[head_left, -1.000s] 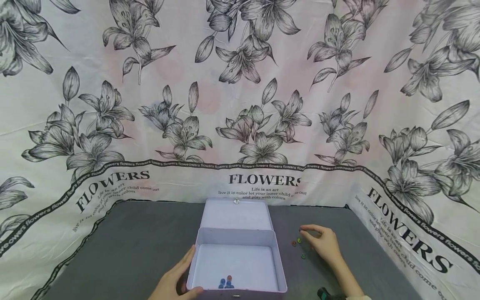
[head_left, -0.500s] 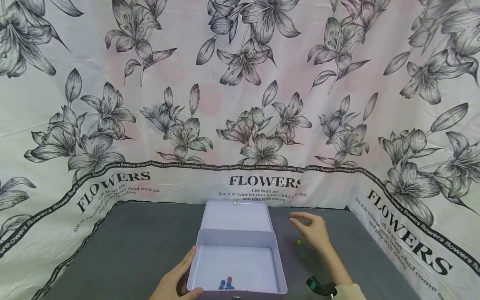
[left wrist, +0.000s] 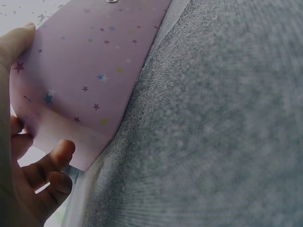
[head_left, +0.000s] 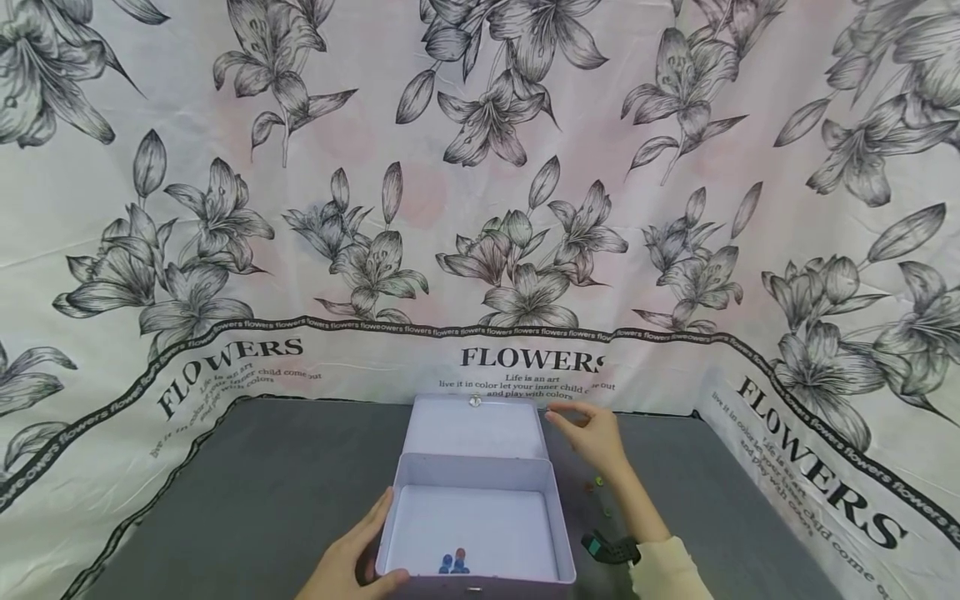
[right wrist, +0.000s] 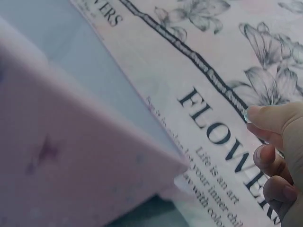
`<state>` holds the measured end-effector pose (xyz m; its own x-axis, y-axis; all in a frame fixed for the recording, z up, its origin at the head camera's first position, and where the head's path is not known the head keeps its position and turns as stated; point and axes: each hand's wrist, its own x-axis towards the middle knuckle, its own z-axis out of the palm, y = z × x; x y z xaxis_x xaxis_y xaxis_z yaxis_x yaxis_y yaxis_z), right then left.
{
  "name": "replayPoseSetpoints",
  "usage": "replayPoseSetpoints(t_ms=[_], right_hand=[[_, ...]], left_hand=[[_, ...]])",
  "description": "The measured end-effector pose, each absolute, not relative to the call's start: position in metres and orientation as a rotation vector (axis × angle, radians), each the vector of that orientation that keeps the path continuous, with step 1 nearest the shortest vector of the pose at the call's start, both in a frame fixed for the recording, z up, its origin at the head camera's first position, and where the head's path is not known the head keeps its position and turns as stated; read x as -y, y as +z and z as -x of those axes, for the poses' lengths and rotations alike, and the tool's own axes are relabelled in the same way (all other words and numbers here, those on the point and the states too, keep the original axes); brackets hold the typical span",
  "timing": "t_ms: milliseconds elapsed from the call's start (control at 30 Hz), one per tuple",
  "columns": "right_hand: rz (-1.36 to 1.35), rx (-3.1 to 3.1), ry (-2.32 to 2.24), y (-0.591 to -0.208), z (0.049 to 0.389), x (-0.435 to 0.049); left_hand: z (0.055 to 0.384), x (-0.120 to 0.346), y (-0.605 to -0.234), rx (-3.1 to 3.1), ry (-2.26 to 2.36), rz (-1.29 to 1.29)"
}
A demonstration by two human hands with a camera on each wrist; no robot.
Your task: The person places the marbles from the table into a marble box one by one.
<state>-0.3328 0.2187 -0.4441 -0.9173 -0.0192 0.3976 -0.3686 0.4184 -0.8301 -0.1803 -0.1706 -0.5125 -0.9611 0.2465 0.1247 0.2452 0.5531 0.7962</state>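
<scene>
A lilac metal box with small printed stars stands on the grey table, its white-lined lid thrown back. My left hand grips its front left corner, thumb at the front rim and fingers along the side. Several small blue and reddish bead-like pieces lie inside near the front. Over the lid's right edge, my right hand pinches a tiny bluish, see-through piece between thumb and forefinger, mostly hidden by the fingertips.
Right of the box, a yellow-green piece, an orange piece and a green piece lie on the grey tabletop. A flower-printed cloth hangs around the table's back and sides.
My right hand has lifted from beside the loose pieces and moved left and away, up to the lid's right edge, still pinching the tiny piece. The left hand stays on the box.
</scene>
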Motion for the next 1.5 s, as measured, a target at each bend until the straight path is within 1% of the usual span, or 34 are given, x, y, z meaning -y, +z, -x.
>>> replayPoseSetpoints(t_ms=[333,800,1000,1233,1500], right_hand=[[-0.497,2.348,1.508,-0.429,0.338,-0.190],[-0.606,2.376,1.528,-0.418,0.341,-0.150],[-0.702,2.382,1.538,-0.417,0.343,-0.137],[-0.752,2.406,1.528,-0.416,0.344,-0.125],[-0.906,2.448,1.458,-0.427,0.344,-0.116]], left_hand=[[0.180,0.169,-0.514,-2.782,1.446,-0.437],[0.181,0.170,-0.515,-2.771,1.450,-0.463],[0.181,0.169,-0.515,-2.714,1.490,-0.464],[0.183,0.169,-0.514,-2.716,1.478,-0.473],[0.182,0.170,-0.515,-2.731,1.462,-0.470]])
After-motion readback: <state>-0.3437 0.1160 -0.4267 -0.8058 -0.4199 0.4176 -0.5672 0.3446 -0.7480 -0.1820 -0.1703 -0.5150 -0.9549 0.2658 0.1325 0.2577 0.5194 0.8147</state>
